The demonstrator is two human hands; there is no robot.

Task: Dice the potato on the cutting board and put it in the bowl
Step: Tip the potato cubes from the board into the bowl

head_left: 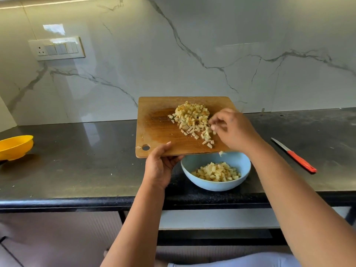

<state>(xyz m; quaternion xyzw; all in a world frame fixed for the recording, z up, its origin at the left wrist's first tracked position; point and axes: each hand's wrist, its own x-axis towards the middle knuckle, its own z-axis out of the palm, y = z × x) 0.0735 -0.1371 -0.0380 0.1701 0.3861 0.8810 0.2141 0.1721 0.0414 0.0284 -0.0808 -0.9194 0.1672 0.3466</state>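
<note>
My left hand grips the near edge of a wooden cutting board, which is lifted and tilted over a light blue bowl. A heap of diced potato lies on the board's right half. My right hand rests on the board's right side, its fingertips touching the loose cubes at the heap's edge. One piece is falling off the board's near edge. More diced potato fills the bottom of the bowl.
A knife with a red handle lies on the dark counter to the right. A yellow bowl sits at the far left. A marble wall with a switch panel stands behind.
</note>
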